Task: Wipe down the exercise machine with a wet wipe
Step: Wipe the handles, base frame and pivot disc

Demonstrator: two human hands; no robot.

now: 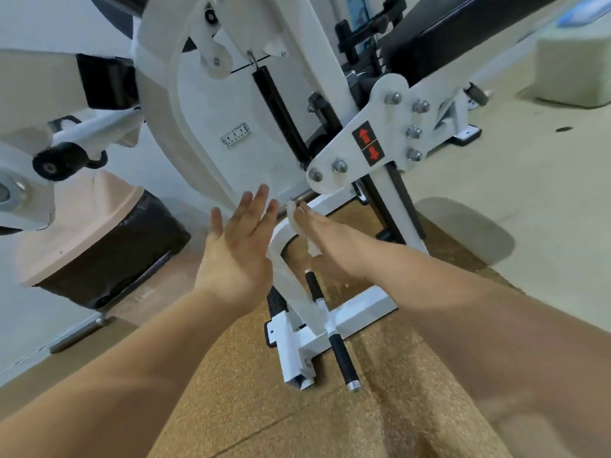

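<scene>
cork-textured floor mat (251, 401) bears the white exercise machine (211, 120).

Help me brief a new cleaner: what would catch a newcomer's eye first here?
The two bare hands at centre: the right hand holds a white wet wipe against the white frame of the exercise machine, the left hand open beside it. Just above right, a black label with red arrows sits on a bolted white plate.

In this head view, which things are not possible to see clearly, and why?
Wet wipe: mostly hidden under the right hand, head view; the fingers' grip is unclear.
Small label on the white machine panel: too small to read.
Black pad, upper right: cut off by the top edge.
</scene>
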